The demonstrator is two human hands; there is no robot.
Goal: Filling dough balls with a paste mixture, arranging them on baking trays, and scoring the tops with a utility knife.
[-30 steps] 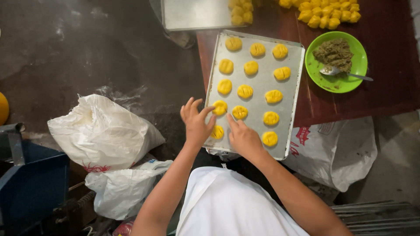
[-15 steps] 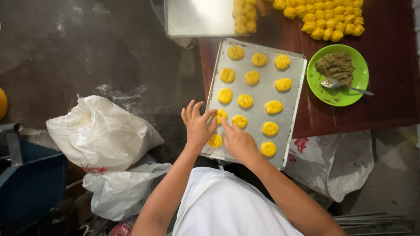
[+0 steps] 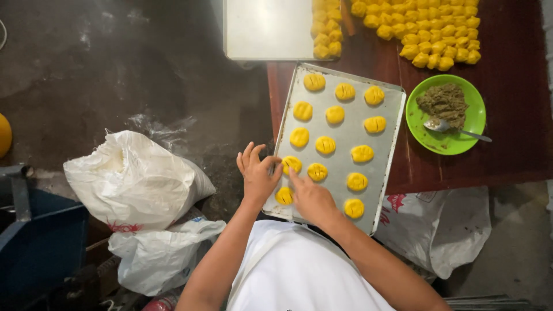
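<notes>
Hands low in the middle of the frame, both over the near left corner of the tray (image 3: 397, 132). Left hand (image 3: 256, 175) at the tray's left edge, fingers spread and fanned upward, thumb reaching right to touch a yellow dough piece (image 3: 291, 164). Right hand (image 3: 311, 198) just beside it, index finger stretched onto the same piece from below, other fingers curled under; cannot tell how hard either presses. Piece pinned between thumb and index in the tray's left column, second row from the near end, with another piece (image 3: 284, 196) just below it, partly hidden between the two hands.

Compared with a second ago: same fourteen pieces on the tray, none added or lifted. Right index then resting between two pieces, now drawn left onto this one; left hand hardly moved. Whole tray lower in the frame, from a tilt of the head rather than any push. So: still working one piece in place, not moving along the row.

Further right, green plate (image 3: 469, 141) with brownish filling (image 3: 443, 103) and a spoon (image 3: 443, 125), well apart from both hands. Heap of plain dough balls (image 3: 438, 31) along the top edge, second tray (image 3: 265, 29) at upper middle. White bags (image 3: 132, 184) at lower left on the floor.
</notes>
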